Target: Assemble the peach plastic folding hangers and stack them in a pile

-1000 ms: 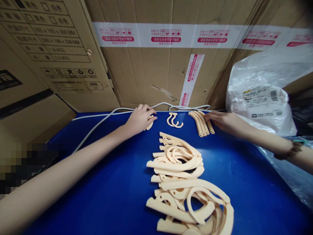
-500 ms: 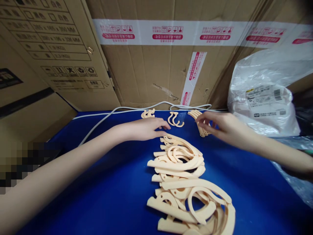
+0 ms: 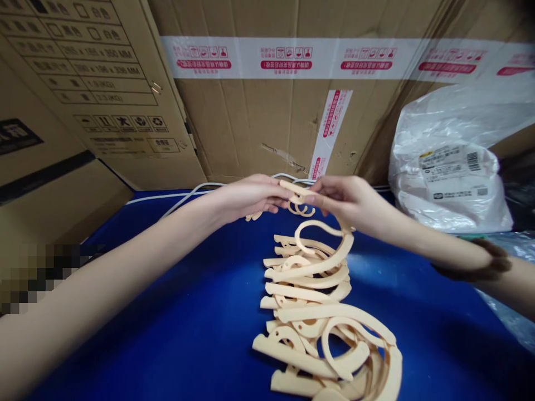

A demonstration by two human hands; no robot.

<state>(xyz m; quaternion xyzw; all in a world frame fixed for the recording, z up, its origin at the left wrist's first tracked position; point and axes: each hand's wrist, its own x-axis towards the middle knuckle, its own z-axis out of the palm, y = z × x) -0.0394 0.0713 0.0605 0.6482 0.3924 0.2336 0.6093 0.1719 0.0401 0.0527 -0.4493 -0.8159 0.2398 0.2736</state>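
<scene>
Between my two hands is a beige hanger arm (image 3: 295,189), held above the far part of the blue table. My left hand (image 3: 257,195) pinches its left end between thumb and fingers. At its right end, the thumb and fingertips of my right hand (image 3: 345,197) are closed on it. Behind the piece, loose beige hooks (image 3: 307,211) lie on the table, partly hidden. More small beige pieces (image 3: 253,216) show under my left hand. Nearer me runs a long overlapping row of folded beige hangers (image 3: 309,306); one hook (image 3: 315,225) curves up below my right hand.
Cardboard boxes (image 3: 251,122) wall off the back and left of the blue table (image 3: 167,328). A white cable (image 3: 179,200) runs along the back edge. At the right stands a clear plastic bag (image 3: 451,184) with a label, with more plastic wrap below it.
My right hand has come left from the stack of hanger arms to meet my left hand, and a hanger arm is now between them. The upper hangers in the row have shifted.
</scene>
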